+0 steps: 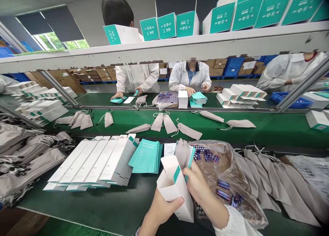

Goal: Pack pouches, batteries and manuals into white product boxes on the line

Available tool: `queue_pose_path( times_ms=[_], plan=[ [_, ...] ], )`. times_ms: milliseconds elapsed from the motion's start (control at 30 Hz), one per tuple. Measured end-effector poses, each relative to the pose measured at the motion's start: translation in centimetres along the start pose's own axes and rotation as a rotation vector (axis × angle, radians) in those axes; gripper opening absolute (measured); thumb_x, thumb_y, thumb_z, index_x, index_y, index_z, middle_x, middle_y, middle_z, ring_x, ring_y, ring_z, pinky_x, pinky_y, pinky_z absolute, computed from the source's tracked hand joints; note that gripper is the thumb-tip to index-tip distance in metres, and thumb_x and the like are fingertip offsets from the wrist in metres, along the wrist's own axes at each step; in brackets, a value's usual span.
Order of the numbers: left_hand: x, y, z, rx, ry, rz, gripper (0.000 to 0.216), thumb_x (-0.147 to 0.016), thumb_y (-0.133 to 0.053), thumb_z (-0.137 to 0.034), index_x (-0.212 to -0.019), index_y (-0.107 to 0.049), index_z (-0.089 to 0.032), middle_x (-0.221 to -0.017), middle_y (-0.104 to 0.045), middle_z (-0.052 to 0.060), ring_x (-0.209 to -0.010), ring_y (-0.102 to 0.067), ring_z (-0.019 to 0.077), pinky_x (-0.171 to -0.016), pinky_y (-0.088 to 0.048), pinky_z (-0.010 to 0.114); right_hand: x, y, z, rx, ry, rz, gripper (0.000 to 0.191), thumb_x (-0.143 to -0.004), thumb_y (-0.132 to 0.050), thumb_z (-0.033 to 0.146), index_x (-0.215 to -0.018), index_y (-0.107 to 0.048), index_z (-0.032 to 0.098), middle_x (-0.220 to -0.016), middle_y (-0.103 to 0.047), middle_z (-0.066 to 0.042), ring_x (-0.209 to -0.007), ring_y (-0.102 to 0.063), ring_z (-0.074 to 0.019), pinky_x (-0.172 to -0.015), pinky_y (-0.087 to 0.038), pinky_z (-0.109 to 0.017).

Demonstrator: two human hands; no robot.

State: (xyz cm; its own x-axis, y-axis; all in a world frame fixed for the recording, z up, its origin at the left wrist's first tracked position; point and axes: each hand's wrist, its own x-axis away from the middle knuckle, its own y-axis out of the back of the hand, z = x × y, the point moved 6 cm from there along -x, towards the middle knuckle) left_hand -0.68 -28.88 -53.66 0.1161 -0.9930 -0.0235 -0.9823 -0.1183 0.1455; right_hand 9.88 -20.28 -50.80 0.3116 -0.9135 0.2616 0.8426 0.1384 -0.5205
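Note:
My left hand (161,210) grips the lower part of an open white carton (173,189) with teal edging, held tilted with its mouth facing up. My right hand (196,188) is closed on a grey drawstring pouch (182,153) and a teal-edged leaflet, both standing in the carton's mouth. Just right of my hands lies a clear plastic bag (228,174) with several blue batteries in it. A stack of teal user manuals (146,156) sits left of the carton.
Flat white cartons (95,164) fan out at left, beside heaps of grey pouches (25,160). More pouches (267,181) lie at right and on the green conveyor (272,129). Three people in white coats work across the belt. Teal boxes (167,25) line the overhead shelf.

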Motion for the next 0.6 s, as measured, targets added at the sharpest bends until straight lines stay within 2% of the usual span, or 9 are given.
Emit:
queue_pose_path(
  times_ms=[67, 133, 233, 300, 367, 467, 533, 600],
  plan=[
    [-0.2, -0.2, -1.0, -0.093, -0.041, 0.013, 0.093, -0.077, -0.068, -0.062, -0.152, -0.03, -0.02, -0.139, -0.057, 0.018, -0.122, -0.059, 0.0368, -0.105, -0.047, 0.052, -0.1, -0.1, 0.1, -0.014, -0.04, 0.043, 0.035, -0.07, -0.069, 0.017, -0.104, -0.069, 0.025, -0.107, -0.075, -0.002, -0.112, -0.065, -0.0273, -0.094, -0.05, -0.038],
    [-0.2, -0.5, -2.3, -0.202, -0.08, 0.059, 0.093, -0.08, -0.07, -0.055, -0.154, -0.025, -0.021, -0.148, -0.048, 0.019, -0.129, -0.054, 0.0362, -0.108, -0.045, 0.051, -0.3, -0.1, 0.0, -0.016, -0.098, 0.088, 0.029, -0.069, -0.08, 0.027, -0.097, -0.071, 0.022, -0.1, -0.076, -0.005, -0.098, -0.069, -0.0273, -0.084, -0.052, -0.037],
    [-0.1, -1.2, -3.8, -0.439, -0.149, 0.163, 0.084, -0.083, -0.07, -0.048, -0.152, -0.031, -0.021, -0.155, -0.041, 0.02, -0.138, -0.045, 0.038, -0.112, -0.04, 0.054, -0.8, 0.5, -0.8, -0.021, -0.197, 0.107, 0.03, -0.062, -0.089, 0.031, -0.083, -0.072, 0.018, -0.081, -0.075, -0.005, -0.073, -0.069, -0.0228, -0.068, -0.053, -0.033],
    [0.1, -1.7, -4.2, -0.598, -0.197, 0.229, 0.082, -0.083, -0.071, -0.045, -0.151, -0.033, -0.02, -0.157, -0.037, 0.022, -0.142, -0.04, 0.0399, -0.113, -0.038, 0.059, -1.0, 1.2, -1.3, -0.036, -0.229, 0.09, 0.03, -0.061, -0.09, 0.032, -0.078, -0.071, 0.017, -0.072, -0.073, -0.003, -0.064, -0.067, -0.0212, -0.062, -0.052, -0.033],
    [0.4, -2.2, -4.3, -0.697, -0.24, 0.272, 0.081, -0.083, -0.073, -0.042, -0.15, -0.033, -0.02, -0.16, -0.032, 0.022, -0.145, -0.035, 0.0408, -0.114, -0.033, 0.064, -1.1, 1.6, -1.5, -0.044, -0.22, 0.07, 0.029, -0.062, -0.089, 0.032, -0.081, -0.072, 0.018, -0.072, -0.073, -0.002, -0.065, -0.067, -0.0219, -0.064, -0.053, -0.035],
    [0.7, -2.4, -4.1, -0.699, -0.296, 0.284, 0.08, -0.084, -0.071, -0.046, -0.15, -0.031, -0.024, -0.161, -0.03, 0.019, -0.149, -0.026, 0.0382, -0.117, -0.024, 0.068, -1.0, 1.8, -1.3, -0.07, -0.171, 0.038, 0.031, -0.064, -0.088, 0.032, -0.088, -0.072, 0.02, -0.085, -0.077, -0.003, -0.081, -0.071, -0.0238, -0.077, -0.055, -0.036],
    [0.8, -2.4, -3.9, -0.655, -0.315, 0.272, 0.075, -0.085, -0.068, -0.052, -0.146, -0.034, -0.023, -0.162, -0.03, 0.018, -0.151, -0.022, 0.0359, -0.118, -0.027, 0.065, -1.1, 1.6, -1.0, -0.096, -0.144, 0.032, 0.035, -0.064, -0.088, 0.035, -0.092, -0.072, 0.021, -0.09, -0.077, -0.004, -0.086, -0.071, -0.024, -0.08, -0.056, -0.036],
    [0.9, -2.5, -3.7, -0.674, -0.351, 0.272, 0.062, -0.086, -0.065, -0.055, -0.133, -0.045, -0.02, -0.162, -0.03, 0.019, -0.152, -0.019, 0.0358, -0.116, -0.033, 0.061, -1.3, 1.5, -0.8, -0.107, -0.136, 0.043, 0.036, -0.064, -0.089, 0.039, -0.089, -0.072, 0.02, -0.085, -0.075, -0.004, -0.079, -0.07, -0.0228, -0.075, -0.056, -0.035]
  ],
)
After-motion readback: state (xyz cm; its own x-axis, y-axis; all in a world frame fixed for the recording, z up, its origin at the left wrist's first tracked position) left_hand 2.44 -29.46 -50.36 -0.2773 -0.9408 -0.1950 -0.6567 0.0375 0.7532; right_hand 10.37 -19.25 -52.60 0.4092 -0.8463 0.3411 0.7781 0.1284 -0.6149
